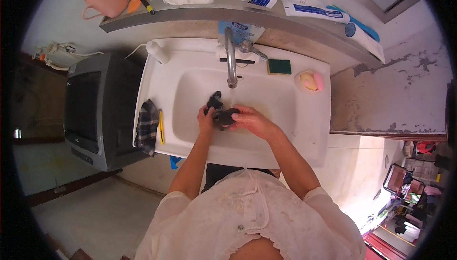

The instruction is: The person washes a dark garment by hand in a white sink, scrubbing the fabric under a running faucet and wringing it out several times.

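One dark cloth (220,110) sat over the white sink (285,131), just under the single faucet (231,60). The left hand (206,119) and right hand (251,121) both had their fingers curled tight around it. One green sponge (279,66) and two soaps (312,81) lay on the sink's rim.

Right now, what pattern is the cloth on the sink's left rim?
Dark checked cloth, clearest in the head view.

Glossy white sink (295,131) (shiny metal tap (231,60))

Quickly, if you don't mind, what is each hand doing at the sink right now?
Left hand: closed on the dark cloth under the faucet.
Right hand: closed on the same dark cloth.
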`<state>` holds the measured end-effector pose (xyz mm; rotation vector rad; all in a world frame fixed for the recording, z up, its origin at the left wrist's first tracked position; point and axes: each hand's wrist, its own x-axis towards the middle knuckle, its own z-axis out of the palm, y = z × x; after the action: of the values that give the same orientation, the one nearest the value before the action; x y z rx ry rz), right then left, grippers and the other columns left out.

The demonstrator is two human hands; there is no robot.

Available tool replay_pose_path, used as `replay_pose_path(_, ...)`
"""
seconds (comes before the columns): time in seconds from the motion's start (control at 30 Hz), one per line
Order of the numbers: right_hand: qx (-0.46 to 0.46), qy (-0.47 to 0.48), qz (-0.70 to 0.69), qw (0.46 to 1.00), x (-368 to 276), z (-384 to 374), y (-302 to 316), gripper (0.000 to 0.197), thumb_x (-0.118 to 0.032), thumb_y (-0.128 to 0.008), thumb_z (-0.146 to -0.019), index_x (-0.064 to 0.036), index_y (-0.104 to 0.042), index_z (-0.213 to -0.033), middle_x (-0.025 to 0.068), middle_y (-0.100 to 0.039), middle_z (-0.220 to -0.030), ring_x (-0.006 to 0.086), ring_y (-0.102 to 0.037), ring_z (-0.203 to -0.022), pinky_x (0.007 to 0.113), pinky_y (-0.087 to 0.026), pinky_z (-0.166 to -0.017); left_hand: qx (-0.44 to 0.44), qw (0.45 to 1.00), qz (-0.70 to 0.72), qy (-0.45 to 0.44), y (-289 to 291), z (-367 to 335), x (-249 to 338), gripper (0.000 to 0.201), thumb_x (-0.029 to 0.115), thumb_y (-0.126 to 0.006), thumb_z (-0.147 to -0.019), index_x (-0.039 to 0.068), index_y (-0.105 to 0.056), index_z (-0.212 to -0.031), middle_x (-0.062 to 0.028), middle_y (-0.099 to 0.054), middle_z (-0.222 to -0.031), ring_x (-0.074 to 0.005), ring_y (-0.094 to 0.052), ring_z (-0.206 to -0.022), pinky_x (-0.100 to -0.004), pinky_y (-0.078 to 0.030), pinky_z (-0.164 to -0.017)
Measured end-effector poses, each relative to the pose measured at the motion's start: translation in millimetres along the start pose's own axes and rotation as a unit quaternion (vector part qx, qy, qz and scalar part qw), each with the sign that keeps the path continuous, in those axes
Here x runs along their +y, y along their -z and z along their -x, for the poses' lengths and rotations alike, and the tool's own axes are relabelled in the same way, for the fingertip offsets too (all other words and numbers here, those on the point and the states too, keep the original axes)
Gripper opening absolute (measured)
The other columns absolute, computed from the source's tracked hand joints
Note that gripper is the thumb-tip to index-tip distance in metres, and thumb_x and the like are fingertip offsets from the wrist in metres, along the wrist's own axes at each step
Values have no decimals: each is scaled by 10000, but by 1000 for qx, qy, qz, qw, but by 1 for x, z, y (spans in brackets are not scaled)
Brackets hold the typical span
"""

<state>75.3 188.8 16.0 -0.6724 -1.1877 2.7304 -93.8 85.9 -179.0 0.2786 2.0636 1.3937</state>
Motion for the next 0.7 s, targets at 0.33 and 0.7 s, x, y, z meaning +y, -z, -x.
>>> replay_pose_path(0.33,353,-45,-216,909,34,10,56,409,-354,-534,-840,-73,-481,-1134,96,-488,-1125,273,-494,-993,424,-439,-837,-130,966,113,-193,-62,79,107,82,124,-604,-814,53,-566,-796,-7,-560,-779,-98,-519,-724,-245,-436,-665)
replay_pose_path(0.7,94,74,-313,942,70,-15,55,298,-324,-417,-897,-115,-491,-1096,50,-529,-1041,194,-502,-983,342,-403,-895,-161,860,-286,-390,-66,85,135,146,257,-558,-786,115,-561,-820,-113,-558,-800,-334,-562,-687,-411,-463,-591)
